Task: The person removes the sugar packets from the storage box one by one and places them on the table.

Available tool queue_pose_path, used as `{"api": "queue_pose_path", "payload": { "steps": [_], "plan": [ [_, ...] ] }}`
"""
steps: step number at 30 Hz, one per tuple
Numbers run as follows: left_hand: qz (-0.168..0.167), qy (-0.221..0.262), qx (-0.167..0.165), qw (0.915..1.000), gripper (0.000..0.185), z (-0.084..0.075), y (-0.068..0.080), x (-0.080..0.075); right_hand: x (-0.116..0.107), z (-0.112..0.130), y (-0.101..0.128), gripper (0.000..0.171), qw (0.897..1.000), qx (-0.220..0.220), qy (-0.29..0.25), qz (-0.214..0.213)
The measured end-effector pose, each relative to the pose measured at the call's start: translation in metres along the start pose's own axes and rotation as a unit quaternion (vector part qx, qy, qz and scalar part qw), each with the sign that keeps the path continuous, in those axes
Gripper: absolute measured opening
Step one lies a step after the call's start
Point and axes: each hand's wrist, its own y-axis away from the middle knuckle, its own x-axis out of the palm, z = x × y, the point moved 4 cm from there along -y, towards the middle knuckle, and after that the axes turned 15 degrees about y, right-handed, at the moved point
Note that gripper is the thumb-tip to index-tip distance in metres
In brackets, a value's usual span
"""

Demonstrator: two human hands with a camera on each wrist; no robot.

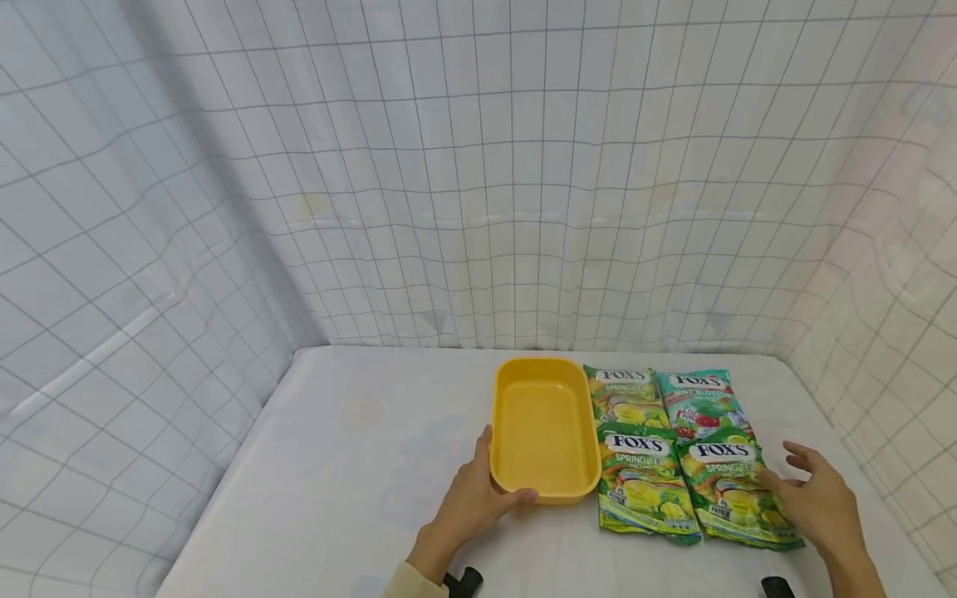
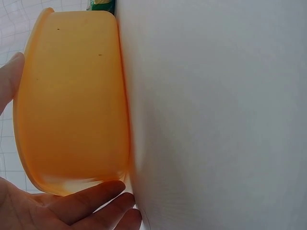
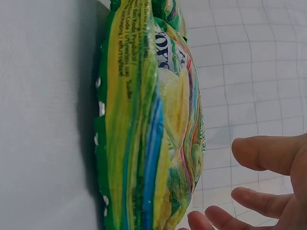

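My left hand (image 1: 474, 492) holds the near left corner of a yellow plastic tray (image 1: 547, 428), thumb at the near rim, fingers along the left side. In the left wrist view the tray wall (image 2: 72, 105) stands between thumb and fingers. Beside the tray lie FOX'S candy bags in two rows: a green Spring Tea bag (image 1: 626, 403) and a teal Mint Blossom bag (image 1: 703, 405) behind, two Spring Tea bags (image 1: 646, 486) in front. My right hand (image 1: 821, 502), fingers loosely spread, is at the right edge of the front right candy bag (image 1: 736, 494).
A white cloth covers the table (image 1: 336, 465), with grid-patterned curtains (image 1: 523, 166) at the back and both sides. Black objects (image 1: 777, 586) show at the near edge, by each forearm.
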Motion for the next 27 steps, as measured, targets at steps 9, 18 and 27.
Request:
{"api": "queue_pose_path", "payload": {
  "steps": [9, 18, 27],
  "plan": [
    [0.002, 0.003, -0.008, 1.0000, 0.129, 0.001, -0.001, 0.002, 0.008, -0.007, 0.000, 0.098, 0.998, 0.017, 0.025, 0.049],
    [0.006, -0.010, 0.016, 0.9998, 0.129, 0.000, -0.002, 0.001, 0.002, 0.006, 0.005, 0.094, 0.999, 0.012, 0.027, 0.022],
    [-0.011, -0.006, 0.007, 0.9999, 0.118, -0.005, 0.001, -0.006, -0.006, 0.036, 0.020, 0.087, 0.996, -0.077, -0.010, -0.040]
  ]
}}
